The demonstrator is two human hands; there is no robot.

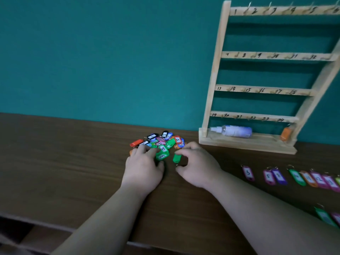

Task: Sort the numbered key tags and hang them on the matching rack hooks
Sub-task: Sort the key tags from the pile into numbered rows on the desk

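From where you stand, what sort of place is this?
Probably a home or office workspace set up for key sorting: a wooden rack with hand-numbered hooks stands against a teal wall, a pile of coloured key tags lies on the dark table, and a row of tags lies further right.

A plain indoor desk: dark wooden table [73,162] against a teal wall [110,52], with a numbered hook rack [217,70].

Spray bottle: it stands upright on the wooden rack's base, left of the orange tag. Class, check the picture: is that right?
Not quite. The head view shows the spray bottle lying on its side, nozzle pointing left, not standing upright. The rest holds: it is on the rack's base, left of the orange tag.
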